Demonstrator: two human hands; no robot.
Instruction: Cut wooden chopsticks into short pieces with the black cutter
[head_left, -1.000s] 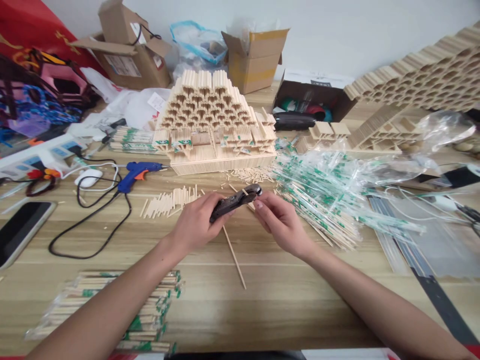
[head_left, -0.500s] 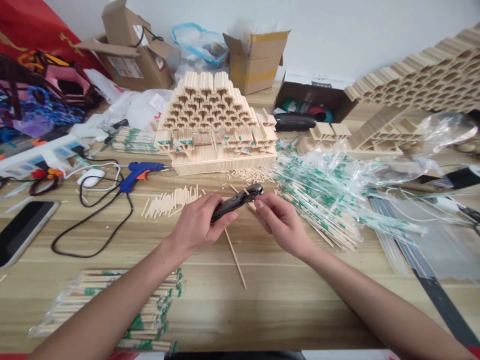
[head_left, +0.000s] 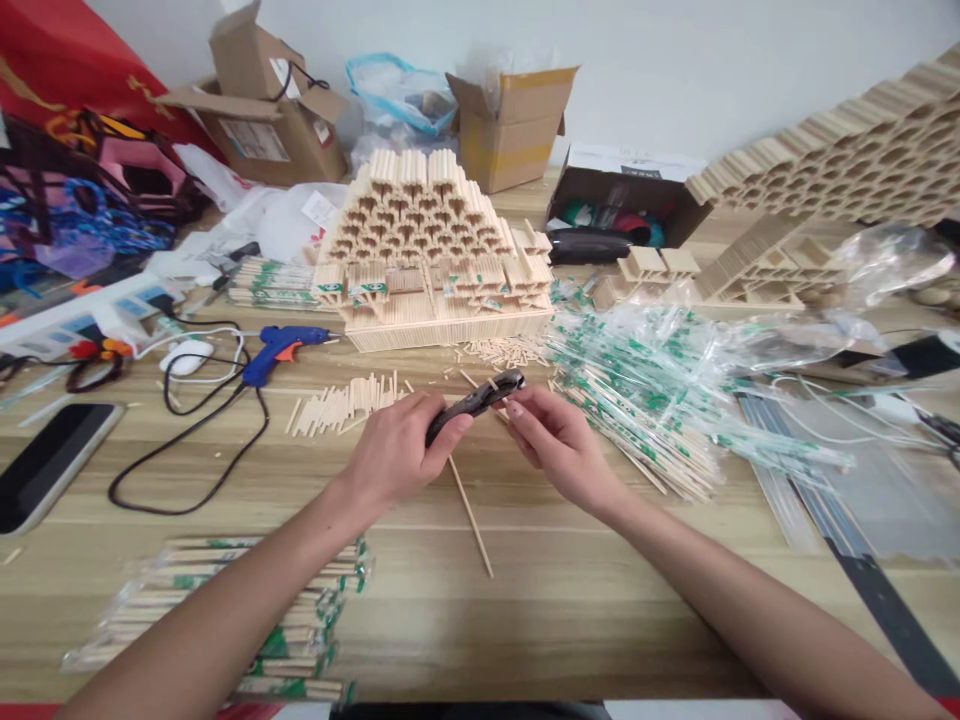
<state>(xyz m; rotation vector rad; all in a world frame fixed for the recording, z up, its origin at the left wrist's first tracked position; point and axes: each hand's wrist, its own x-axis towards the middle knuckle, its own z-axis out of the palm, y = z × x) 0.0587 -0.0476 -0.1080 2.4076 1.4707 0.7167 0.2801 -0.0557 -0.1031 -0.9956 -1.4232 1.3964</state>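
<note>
My left hand [head_left: 397,440] is wrapped round a dark grey hand tool [head_left: 474,400] with a rounded head; its exact kind is unclear. A short light piece of wood shows against the tool's upper side. At that head, my right hand [head_left: 559,440] is closed in a pinch, and what its fingertips hold is hidden. Below the tool, a thin wooden chopstick [head_left: 471,515] slants over the table. Short cut stick pieces [head_left: 345,405] lie beyond my left hand, and more cut bits [head_left: 506,350] are scattered farther back.
A structure built of sticks [head_left: 431,240] stands ahead. Left are a blue glue gun [head_left: 281,350] with its looping cable, and a phone [head_left: 52,465]. Wrapped chopsticks [head_left: 307,610] lie under my left forearm. Plastic wrappers [head_left: 637,370] pile up at right, near a larger stick structure [head_left: 840,150].
Both hands and the tool keep almost the same place and pose. The whole view has shifted very slightly.
</note>
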